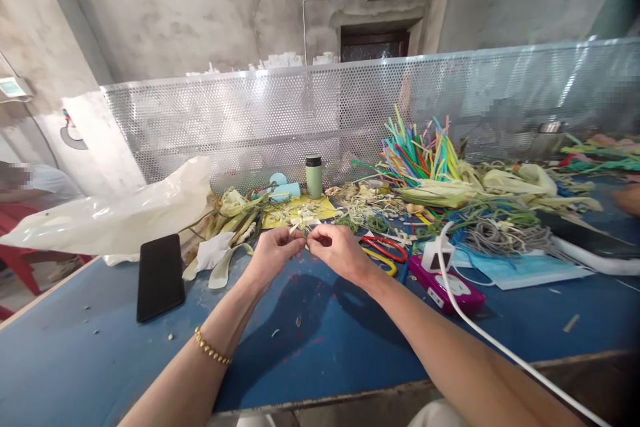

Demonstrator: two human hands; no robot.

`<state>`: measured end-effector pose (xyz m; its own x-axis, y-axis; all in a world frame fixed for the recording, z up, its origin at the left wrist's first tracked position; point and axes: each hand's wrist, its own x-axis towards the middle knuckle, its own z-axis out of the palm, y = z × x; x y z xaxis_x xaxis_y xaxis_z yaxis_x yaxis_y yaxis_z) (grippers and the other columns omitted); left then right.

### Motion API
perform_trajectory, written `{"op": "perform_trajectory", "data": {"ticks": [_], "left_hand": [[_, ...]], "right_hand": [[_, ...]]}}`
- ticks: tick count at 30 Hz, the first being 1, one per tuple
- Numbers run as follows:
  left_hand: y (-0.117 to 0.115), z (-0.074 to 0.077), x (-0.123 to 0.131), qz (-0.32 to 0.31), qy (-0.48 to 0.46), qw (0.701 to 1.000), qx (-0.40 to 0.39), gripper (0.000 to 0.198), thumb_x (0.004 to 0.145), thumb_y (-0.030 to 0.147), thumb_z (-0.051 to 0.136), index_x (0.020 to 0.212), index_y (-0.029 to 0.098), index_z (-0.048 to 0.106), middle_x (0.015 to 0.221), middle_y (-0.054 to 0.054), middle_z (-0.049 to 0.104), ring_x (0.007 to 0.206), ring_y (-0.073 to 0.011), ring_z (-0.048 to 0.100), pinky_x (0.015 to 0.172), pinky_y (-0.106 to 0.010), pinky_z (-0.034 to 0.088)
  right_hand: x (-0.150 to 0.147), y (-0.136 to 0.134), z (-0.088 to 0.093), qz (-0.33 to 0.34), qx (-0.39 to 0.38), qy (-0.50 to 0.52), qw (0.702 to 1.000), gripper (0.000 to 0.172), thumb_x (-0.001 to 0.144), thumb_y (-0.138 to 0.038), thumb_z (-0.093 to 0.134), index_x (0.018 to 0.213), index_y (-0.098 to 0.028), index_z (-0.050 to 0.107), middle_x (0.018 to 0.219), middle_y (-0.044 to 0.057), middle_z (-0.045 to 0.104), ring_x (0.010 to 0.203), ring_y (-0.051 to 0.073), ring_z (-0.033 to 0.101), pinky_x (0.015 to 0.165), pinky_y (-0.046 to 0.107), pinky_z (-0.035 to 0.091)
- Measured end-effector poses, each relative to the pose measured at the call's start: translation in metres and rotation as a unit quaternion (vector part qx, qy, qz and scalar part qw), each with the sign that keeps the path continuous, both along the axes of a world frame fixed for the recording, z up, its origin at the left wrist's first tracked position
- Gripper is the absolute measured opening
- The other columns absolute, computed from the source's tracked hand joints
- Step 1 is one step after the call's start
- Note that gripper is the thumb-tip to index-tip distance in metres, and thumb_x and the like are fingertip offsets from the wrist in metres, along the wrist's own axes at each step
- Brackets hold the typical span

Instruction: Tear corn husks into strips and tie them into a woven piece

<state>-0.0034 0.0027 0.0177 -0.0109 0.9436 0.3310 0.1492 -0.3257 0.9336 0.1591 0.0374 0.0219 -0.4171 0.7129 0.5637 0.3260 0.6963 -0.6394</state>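
My left hand (275, 252) and my right hand (337, 250) meet above the middle of the blue table (220, 360), fingers pinched together. Between them a small pale husk strip piece (304, 221) sticks up past the fingertips; its lower part is hidden. Just beyond lies a yellow sheet (325, 208) strewn with pale scraps. Close by on the right are scissors with red handles (387, 249) and a yellow-handled tool (383, 263). A white tissue (214, 251) and a strip of pale husk (226, 268) rest left of my left hand.
A black phone (161, 278) and a plastic bag (135, 210) are at left. Behind stand a green bottle (314, 177) and colourful pipe cleaners (420, 153). At right lie a purple power strip (447, 287) with a white cable (480, 330), corn husks (520, 180) and a blue mask (530, 270).
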Motion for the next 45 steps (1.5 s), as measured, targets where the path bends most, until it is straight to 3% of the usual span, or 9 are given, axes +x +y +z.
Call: {"op": "perform_trajectory", "data": {"ticks": [10, 14, 18, 22, 27, 33, 38, 45], "left_hand": [[0.002, -0.004, 0.002, 0.028, 0.022, 0.999, 0.015, 0.01, 0.07, 0.023, 0.064, 0.064, 0.015, 0.062, 0.054, 0.001, 0.058, 0.055, -0.0109, 0.047, 0.056, -0.023, 0.034], [0.002, 0.002, -0.006, 0.048, -0.052, 0.997, 0.012, 0.015, 0.071, 0.025, 0.064, 0.062, 0.015, 0.06, 0.054, 0.001, 0.057, 0.053, -0.0098, 0.046, 0.056, -0.024, 0.033], [0.002, 0.007, -0.012, 0.023, -0.111, 0.994, 0.006, 0.018, 0.071, 0.029, 0.068, 0.064, 0.014, 0.062, 0.057, 0.001, 0.058, 0.055, -0.0098, 0.048, 0.058, -0.024, 0.035], [0.0, 0.006, -0.006, 0.017, -0.066, 0.998, 0.006, 0.018, 0.071, 0.029, 0.068, 0.062, 0.015, 0.062, 0.053, 0.001, 0.056, 0.053, -0.0097, 0.045, 0.056, -0.024, 0.033], [0.001, 0.002, -0.002, 0.014, -0.019, 1.0, 0.003, 0.013, 0.069, 0.025, 0.067, 0.062, 0.015, 0.062, 0.051, 0.002, 0.054, 0.052, -0.0106, 0.045, 0.054, -0.025, 0.031], [-0.002, 0.004, -0.001, 0.001, -0.024, 1.0, -0.006, 0.012, 0.07, 0.023, 0.065, 0.062, 0.015, 0.061, 0.052, 0.002, 0.055, 0.054, -0.0105, 0.045, 0.055, -0.025, 0.032], [-0.005, 0.006, 0.001, -0.014, -0.011, 1.0, -0.009, 0.015, 0.07, 0.027, 0.067, 0.065, 0.015, 0.061, 0.053, 0.001, 0.056, 0.054, -0.0108, 0.045, 0.055, -0.025, 0.032], [-0.001, 0.001, 0.0, 0.038, 0.055, 0.998, 0.016, 0.011, 0.068, 0.022, 0.062, 0.06, 0.017, 0.056, 0.053, 0.003, 0.053, 0.053, -0.0107, 0.044, 0.052, -0.024, 0.029]], "right_hand": [[-0.003, -0.002, -0.002, -0.069, 0.041, -0.053, 0.995, 0.011, 0.07, -0.013, 0.056, 0.065, -0.017, 0.065, 0.06, 0.001, 0.063, 0.055, 0.012, 0.05, 0.056, 0.024, 0.035], [0.003, 0.002, -0.001, -0.093, 0.04, -0.072, 0.992, 0.01, 0.068, -0.013, 0.056, 0.063, -0.018, 0.063, 0.061, 0.002, 0.064, 0.056, 0.013, 0.052, 0.056, 0.024, 0.035], [0.007, 0.001, 0.005, -0.062, 0.02, -0.02, 0.998, 0.01, 0.073, -0.015, 0.054, 0.067, -0.018, 0.061, 0.061, 0.0, 0.061, 0.055, 0.012, 0.05, 0.055, 0.023, 0.035], [0.003, -0.004, 0.007, 0.0, -0.012, 0.003, 1.0, 0.011, 0.079, -0.022, 0.057, 0.072, -0.017, 0.063, 0.063, 0.0, 0.061, 0.056, 0.012, 0.05, 0.056, 0.023, 0.038], [-0.001, -0.004, 0.002, 0.002, 0.02, -0.007, 1.0, 0.01, 0.073, -0.013, 0.056, 0.064, -0.017, 0.059, 0.062, -0.001, 0.057, 0.059, 0.012, 0.049, 0.058, 0.023, 0.037], [0.0, -0.005, 0.004, 0.034, -0.034, 0.008, 0.999, 0.012, 0.077, -0.018, 0.055, 0.066, -0.017, 0.06, 0.059, -0.001, 0.056, 0.056, 0.011, 0.048, 0.055, 0.023, 0.036], [-0.001, -0.004, 0.003, 0.009, -0.018, 0.015, 1.0, 0.01, 0.073, -0.015, 0.056, 0.064, -0.017, 0.06, 0.057, -0.001, 0.057, 0.055, 0.011, 0.049, 0.056, 0.023, 0.037], [-0.004, -0.006, -0.001, -0.011, 0.008, 0.009, 1.0, 0.013, 0.077, -0.015, 0.057, 0.066, -0.018, 0.064, 0.057, 0.001, 0.061, 0.057, 0.014, 0.054, 0.058, 0.024, 0.038]]}}
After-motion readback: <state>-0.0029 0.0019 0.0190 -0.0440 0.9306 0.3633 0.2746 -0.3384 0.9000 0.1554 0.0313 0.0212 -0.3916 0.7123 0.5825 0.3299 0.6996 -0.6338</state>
